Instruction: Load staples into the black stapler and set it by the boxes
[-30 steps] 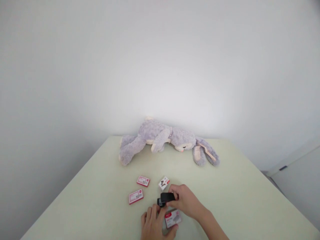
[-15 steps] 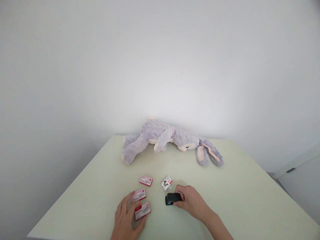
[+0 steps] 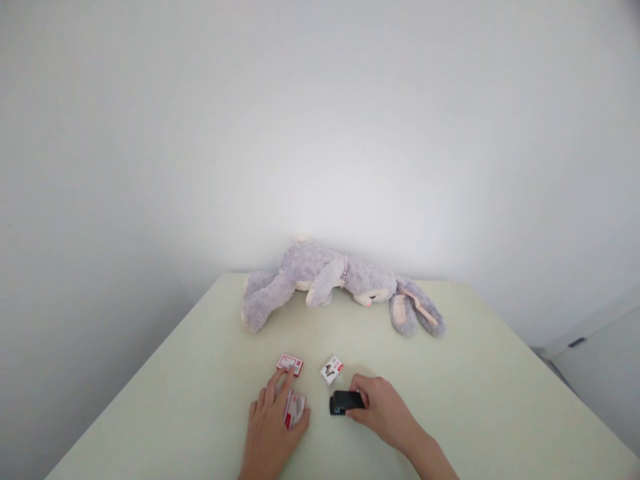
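My left hand [image 3: 273,427] lies over the small red-and-white staple boxes. One staple box [image 3: 297,408] is between its thumb and fingers, turned at a slant. Another box beneath the fingers is mostly hidden. An outstretched finger reaches onto the farthest staple box [image 3: 290,364]. My right hand [image 3: 383,407] grips a black stapler [image 3: 347,401] by its right end, close to the table surface. Just beyond the stapler sits a small white box [image 3: 331,370] with a dark clip picture and a red patch.
A lilac plush rabbit [image 3: 320,270] lies on its side along the back of the pale green table [image 3: 200,373]. Behind the table rises a white wall [image 3: 320,133]. A dark handle [image 3: 577,343] shows on a white panel at the right.
My left hand has shifted right and forward, turning the nearest staple box and covering the middle one. A finger now reaches the farthest box. My right hand still holds the stapler in place.
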{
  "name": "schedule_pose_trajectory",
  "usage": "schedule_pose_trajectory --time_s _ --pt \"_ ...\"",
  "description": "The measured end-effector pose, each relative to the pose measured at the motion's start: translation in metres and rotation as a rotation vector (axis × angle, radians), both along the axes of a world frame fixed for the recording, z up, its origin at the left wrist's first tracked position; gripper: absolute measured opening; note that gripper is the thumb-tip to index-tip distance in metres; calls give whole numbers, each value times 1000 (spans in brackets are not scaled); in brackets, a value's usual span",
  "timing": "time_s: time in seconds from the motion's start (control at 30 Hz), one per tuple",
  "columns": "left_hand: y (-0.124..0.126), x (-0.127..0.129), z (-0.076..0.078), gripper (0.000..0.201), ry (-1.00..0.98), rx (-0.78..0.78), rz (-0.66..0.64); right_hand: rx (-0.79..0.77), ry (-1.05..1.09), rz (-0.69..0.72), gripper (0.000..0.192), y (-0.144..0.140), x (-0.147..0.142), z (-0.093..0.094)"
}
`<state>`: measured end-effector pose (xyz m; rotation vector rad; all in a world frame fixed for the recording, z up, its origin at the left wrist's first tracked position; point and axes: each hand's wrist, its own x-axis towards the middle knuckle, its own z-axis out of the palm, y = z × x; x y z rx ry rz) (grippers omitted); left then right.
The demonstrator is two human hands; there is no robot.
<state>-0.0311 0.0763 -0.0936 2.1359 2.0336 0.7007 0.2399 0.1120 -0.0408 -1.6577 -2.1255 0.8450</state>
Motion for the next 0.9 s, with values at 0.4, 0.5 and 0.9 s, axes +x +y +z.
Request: schedule_pose_trajectory --time_s 0.4,0.5,0.9 --pt "23 -58 -2 85 -34 -49 -33 -23 -39 -36 19 -10 7 -6" --pt "32 -81 3 91 -19 -111 -185 -22 -42 -41 19 -10 8 -7" --pt "9 -47 -11 84 -115 -94 -277 -1 -38 -59 17 -13 7 -6"
